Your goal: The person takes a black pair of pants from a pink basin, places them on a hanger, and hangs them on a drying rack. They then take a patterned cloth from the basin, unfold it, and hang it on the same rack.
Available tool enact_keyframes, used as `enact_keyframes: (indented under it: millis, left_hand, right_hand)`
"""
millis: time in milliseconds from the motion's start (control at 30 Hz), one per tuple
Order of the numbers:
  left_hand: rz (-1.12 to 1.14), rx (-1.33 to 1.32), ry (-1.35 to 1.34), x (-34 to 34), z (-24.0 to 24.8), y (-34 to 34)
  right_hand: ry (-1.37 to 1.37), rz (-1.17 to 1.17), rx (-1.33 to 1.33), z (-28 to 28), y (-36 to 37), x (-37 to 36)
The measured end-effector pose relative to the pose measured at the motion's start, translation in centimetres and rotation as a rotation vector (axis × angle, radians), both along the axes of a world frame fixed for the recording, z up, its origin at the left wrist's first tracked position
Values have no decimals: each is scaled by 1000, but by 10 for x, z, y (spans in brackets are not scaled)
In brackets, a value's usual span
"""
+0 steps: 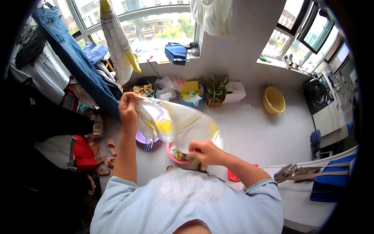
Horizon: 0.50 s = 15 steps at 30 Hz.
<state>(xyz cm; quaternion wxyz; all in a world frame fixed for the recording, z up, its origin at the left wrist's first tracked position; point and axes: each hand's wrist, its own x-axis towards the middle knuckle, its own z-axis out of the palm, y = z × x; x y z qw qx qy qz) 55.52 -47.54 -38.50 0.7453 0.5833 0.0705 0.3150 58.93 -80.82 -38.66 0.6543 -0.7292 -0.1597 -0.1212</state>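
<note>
A thin white cloth [183, 121] with yellow patches and grey lines is stretched between my two hands, partly blurred by motion. My left hand [128, 109] is raised at the left and closed on one corner. Lower and to the right, my right hand [208, 152] is closed on the cloth's near edge. Under the cloth, on the floor, stands a pink basin [169, 153] with patterned fabric inside. Beside it a purple basin [144, 138] is half covered by the cloth, with blue hangers [148, 146] at its near side.
Jeans [74, 50] and a similar yellow-and-white cloth [117, 43] hang at the left. A potted plant [216, 87], a white box [235, 91] and a yellow basin [273, 100] stand along the far wall. At the right is a washing machine [317, 93]. Pink slippers [112, 146] lie left.
</note>
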Motion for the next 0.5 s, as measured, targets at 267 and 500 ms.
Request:
enact_keyframes:
  millis: [267, 500]
  left_hand:
    - [-110, 45, 60, -12, -11, 1]
    - [-256, 469, 157, -22, -6, 11]
  right_hand:
    - [-30, -76, 84, 33, -12, 39]
    - [-24, 51, -151, 57, 18, 38]
